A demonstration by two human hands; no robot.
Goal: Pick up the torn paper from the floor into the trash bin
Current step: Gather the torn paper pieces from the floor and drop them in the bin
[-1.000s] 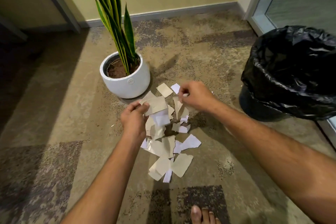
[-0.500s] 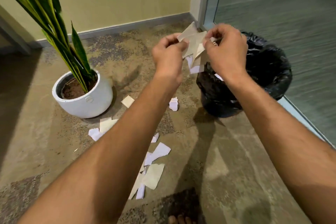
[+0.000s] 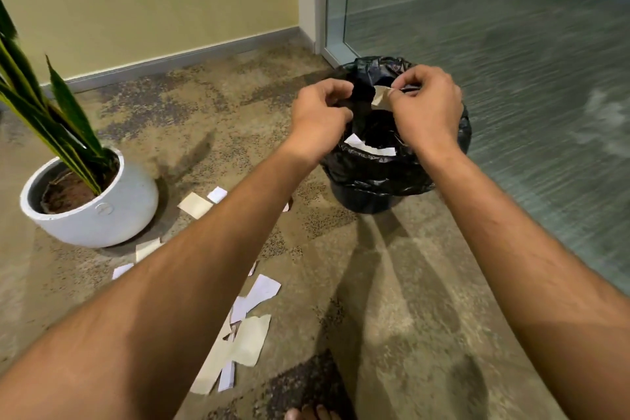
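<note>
Over bin (image 3: 381, 177) mouth: right hand (image 3: 426, 109) pinched on paper scrap (image 3: 381, 97); left hand (image 3: 320, 116) curled, empty. White pieces (image 3: 370, 146) on near rim. Torn paper (image 3: 249, 327) on floor (image 3: 392, 300), open beside it.

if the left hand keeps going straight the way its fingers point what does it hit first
Probably the right hand and the beige paper scrap it pinches. The left hand points rightward across the mouth of the black-bagged trash bin; depth is unclear.
</note>
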